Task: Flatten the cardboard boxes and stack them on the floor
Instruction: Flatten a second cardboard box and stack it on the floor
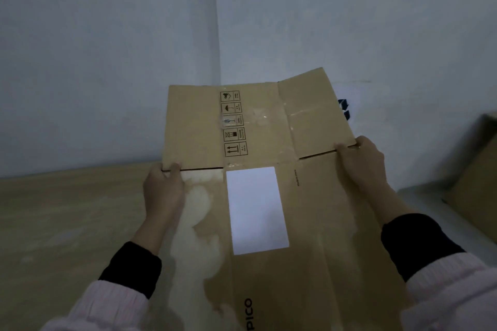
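Observation:
A flattened brown cardboard box [258, 131] fills the middle of the view, held out in front of me. It carries a white blank label, a column of printed handling symbols, clear tape and the word PICO near the bottom edge. My left hand [164, 191] grips its left edge at the slit between flap and panel. My right hand [360, 164] grips the right edge at the matching slit. The far flaps tilt up toward the wall corner.
A pale wooden floor [67, 217] stretches to the left below light walls that meet in a corner [215, 35]. Another brown cardboard piece [476, 185] sits at the right edge. A dark mark [344, 109] shows on the wall behind the box.

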